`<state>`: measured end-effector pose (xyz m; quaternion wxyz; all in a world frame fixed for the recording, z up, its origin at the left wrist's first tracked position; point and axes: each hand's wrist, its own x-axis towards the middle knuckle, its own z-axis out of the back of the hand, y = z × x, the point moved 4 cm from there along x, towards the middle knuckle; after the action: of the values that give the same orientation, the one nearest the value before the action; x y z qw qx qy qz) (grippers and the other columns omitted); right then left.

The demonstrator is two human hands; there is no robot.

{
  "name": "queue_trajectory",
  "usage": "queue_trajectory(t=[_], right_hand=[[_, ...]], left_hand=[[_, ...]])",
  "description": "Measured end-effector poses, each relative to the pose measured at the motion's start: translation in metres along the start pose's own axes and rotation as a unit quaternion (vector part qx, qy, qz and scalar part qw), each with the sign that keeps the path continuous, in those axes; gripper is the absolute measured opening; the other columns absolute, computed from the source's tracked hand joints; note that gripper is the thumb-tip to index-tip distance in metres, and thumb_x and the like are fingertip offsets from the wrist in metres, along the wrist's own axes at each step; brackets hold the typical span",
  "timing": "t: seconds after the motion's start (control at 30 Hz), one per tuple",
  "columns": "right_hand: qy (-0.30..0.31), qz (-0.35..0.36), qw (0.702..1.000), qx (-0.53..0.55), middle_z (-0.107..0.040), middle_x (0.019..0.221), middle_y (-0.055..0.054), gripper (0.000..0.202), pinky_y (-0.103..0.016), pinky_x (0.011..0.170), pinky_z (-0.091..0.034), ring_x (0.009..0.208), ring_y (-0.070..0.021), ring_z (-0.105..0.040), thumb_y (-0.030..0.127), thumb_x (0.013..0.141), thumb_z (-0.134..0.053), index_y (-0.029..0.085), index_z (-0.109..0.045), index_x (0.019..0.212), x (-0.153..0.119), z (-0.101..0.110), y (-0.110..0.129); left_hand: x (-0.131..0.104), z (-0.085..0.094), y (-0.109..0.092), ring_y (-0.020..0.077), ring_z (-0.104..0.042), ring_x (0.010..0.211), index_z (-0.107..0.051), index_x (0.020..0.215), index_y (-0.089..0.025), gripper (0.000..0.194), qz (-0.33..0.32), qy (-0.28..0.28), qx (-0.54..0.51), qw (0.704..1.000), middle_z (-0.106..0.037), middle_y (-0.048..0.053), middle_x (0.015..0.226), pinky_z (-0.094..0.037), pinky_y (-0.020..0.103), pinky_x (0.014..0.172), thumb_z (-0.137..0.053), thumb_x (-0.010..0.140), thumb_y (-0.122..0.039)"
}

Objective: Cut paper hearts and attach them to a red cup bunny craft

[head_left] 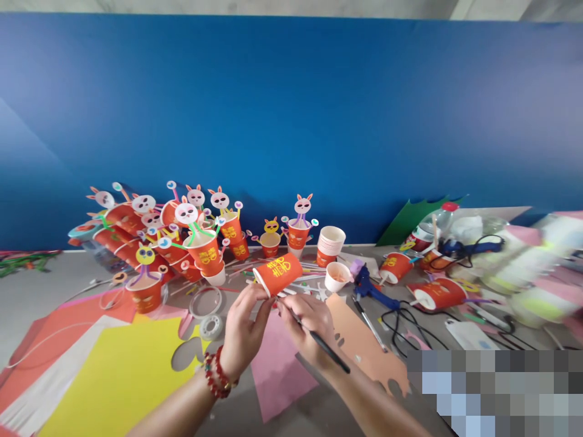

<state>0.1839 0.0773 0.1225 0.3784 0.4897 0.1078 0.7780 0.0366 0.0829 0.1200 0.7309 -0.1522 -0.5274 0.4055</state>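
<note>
An orange paper cup (279, 273) with yellow lettering lies tilted on its side in the air, its white rim toward the left. My left hand (246, 328) is closed on the cup's lower edge near that rim, with a red bead bracelet on the wrist. In my right hand (310, 321) is a slim black pen (330, 352), gripped as for writing. The pen's tip is by the cup's underside, mostly hidden by my fingers, so contact cannot be made out. Under both hands lies a sheet of pink paper (282, 376).
Decorated rabbit cups (207, 258) crowd the left back. A stack of plain cups (330, 243) stands behind my hands. Yellow paper (118, 370) and a tape roll (211, 328) lie left. To the right are a blue glue gun (376, 291), black cables and a blurred person's sleeve (537, 267).
</note>
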Motion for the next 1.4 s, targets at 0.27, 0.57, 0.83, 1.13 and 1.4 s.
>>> queue_trajectory(t=[0.27,0.57,0.83,1.13,1.4], right_hand=[[-0.024,-0.261,0.927,0.27,-0.059,0.056,0.002,0.035,-0.025,0.051,-0.047,0.05,-0.014,-0.056,0.043,0.097,-0.05,0.022,-0.052,0.069,-0.007,-0.015,-0.013],[0.019,-0.122,0.988,0.091,-0.062,0.067,-0.001,0.024,-0.028,0.063,-0.046,0.065,-0.0178,-0.061,0.029,0.099,-0.047,0.021,-0.054,0.078,0.003,-0.005,-0.007],[0.031,0.083,0.994,-0.062,-0.062,0.069,-0.003,0.016,-0.027,0.063,-0.042,0.065,-0.0179,-0.058,0.013,0.095,-0.047,0.02,-0.056,0.085,0.01,0.002,0.002],[-0.006,-0.062,0.998,0.023,-0.058,0.067,0.0,0.022,-0.026,0.06,-0.042,0.061,-0.0157,-0.057,0.022,0.099,-0.046,0.022,-0.049,0.078,-0.001,-0.007,-0.004],[-0.007,-0.071,0.997,0.025,-0.06,0.068,-0.001,0.022,-0.026,0.062,-0.042,0.064,-0.0164,-0.059,0.024,0.099,-0.047,0.022,-0.051,0.078,0.001,-0.006,-0.004]], left_hand=[[-0.004,-0.005,0.007,0.0166,-0.063,0.078,-0.063,0.084,-0.019,0.013,-0.023,-0.032,-0.008,0.999,-0.066,0.004,0.084,-0.05,0.027,0.07,-0.055,0.093,-0.015],[-0.003,-0.011,0.014,0.016,-0.063,0.077,-0.063,0.09,-0.017,0.013,0.138,-0.012,-0.216,0.966,-0.067,0.004,0.086,-0.052,0.028,0.074,-0.056,0.094,-0.028],[-0.003,-0.013,0.018,0.0152,-0.063,0.076,-0.061,0.088,-0.016,0.017,0.237,-0.028,-0.327,0.914,-0.068,0.003,0.082,-0.052,0.025,0.072,-0.065,0.088,-0.033],[-0.021,-0.02,0.024,0.0188,-0.065,0.081,-0.066,0.088,-0.018,0.01,0.191,-0.08,-0.245,0.947,-0.07,0.005,0.086,-0.051,0.029,0.077,-0.066,0.088,-0.028],[-0.018,-0.021,0.023,0.0173,-0.063,0.085,-0.065,0.091,-0.018,0.011,0.223,-0.073,-0.315,0.92,-0.068,0.004,0.088,-0.05,0.027,0.079,-0.065,0.089,-0.03]])
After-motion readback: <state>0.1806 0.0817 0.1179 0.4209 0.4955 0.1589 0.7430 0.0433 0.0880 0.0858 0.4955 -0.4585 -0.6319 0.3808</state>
